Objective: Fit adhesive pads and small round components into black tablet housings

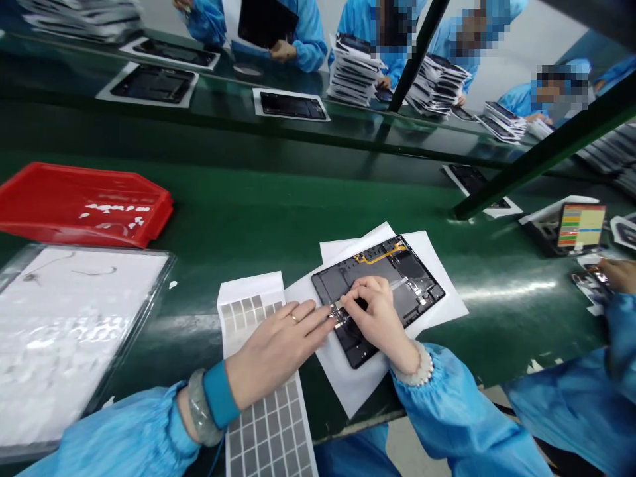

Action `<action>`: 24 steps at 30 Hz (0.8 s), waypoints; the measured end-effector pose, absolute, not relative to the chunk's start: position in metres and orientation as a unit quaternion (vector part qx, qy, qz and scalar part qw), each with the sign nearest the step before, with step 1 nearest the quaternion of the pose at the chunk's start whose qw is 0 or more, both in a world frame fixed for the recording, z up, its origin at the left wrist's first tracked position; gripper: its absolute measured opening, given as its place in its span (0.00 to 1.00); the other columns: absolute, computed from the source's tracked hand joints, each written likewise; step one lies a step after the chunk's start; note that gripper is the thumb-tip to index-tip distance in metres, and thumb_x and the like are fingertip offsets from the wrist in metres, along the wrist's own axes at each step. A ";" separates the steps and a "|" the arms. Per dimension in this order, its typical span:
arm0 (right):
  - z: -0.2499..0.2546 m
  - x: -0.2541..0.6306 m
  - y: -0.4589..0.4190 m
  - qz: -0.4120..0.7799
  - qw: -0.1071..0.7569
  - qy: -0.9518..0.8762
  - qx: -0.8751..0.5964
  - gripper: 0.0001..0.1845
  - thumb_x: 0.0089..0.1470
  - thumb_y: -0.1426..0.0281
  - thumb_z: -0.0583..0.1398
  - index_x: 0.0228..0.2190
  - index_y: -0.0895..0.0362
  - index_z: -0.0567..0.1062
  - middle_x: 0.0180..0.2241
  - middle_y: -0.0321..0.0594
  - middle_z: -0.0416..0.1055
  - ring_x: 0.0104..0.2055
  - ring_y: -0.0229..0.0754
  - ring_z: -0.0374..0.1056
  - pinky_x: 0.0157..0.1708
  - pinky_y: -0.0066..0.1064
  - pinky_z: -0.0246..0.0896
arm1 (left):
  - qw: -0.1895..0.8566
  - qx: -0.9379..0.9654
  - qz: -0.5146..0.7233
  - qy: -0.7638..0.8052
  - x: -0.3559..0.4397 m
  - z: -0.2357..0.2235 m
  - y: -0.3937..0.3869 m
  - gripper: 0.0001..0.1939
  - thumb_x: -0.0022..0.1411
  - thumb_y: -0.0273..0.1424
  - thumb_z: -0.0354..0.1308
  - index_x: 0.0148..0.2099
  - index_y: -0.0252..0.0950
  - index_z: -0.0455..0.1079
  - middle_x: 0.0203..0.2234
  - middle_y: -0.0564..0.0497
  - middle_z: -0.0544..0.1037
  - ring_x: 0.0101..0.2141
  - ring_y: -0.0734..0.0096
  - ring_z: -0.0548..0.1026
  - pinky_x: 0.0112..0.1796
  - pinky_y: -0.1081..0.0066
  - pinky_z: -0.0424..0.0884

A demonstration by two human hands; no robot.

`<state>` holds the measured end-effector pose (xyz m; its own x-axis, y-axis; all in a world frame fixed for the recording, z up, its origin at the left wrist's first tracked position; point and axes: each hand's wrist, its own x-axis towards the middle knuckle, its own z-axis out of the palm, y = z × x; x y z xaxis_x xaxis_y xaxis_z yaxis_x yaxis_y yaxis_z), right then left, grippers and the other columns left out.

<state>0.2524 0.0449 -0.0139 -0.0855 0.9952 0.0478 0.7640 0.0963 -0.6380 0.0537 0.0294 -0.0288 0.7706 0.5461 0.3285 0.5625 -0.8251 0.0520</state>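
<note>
An opened tablet (pixel 372 270) lies at a slant on white paper sheets (pixel 345 391), its inner parts and an orange flex cable (pixel 380 256) showing. My left hand (pixel 281 344) reaches over a sheet of grey rectangular stickers (pixel 271 424), fingers stretched out, fingertips at the small circuit board (pixel 340 313) on the tablet's left side. Over that same area my right hand (pixel 375 311) is closed in a pinch. Whatever lies between its thumb and fingertips is too small or hidden to name.
A red plastic tray (pixel 64 175) and a clear-covered white sheet (pixel 94 318) lie left. Several tablets (pixel 293 106) on paper line the far ledge, with stacks (pixel 355 69) behind. A green post (pixel 521 159) slants at right. A co-worker's hand (pixel 619 275) works at far right.
</note>
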 end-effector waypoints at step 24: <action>-0.017 0.252 0.044 0.209 0.234 -0.720 -0.619 0.09 0.55 0.69 0.59 0.23 0.53 0.73 0.35 0.41 0.69 0.46 0.49 0.59 0.48 0.45 0.54 | 0.051 -0.960 -0.082 -0.262 0.059 -0.016 0.035 0.14 0.63 0.24 0.51 0.51 0.32 0.67 0.54 0.45 0.70 0.45 0.61 0.69 0.44 0.63 0.63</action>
<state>0.2524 0.0445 -0.0171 -0.1241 0.9892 0.0780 0.7943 0.1462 -0.5897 0.0593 0.0347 -0.0158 0.8496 0.4943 0.1841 0.5111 -0.8577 -0.0556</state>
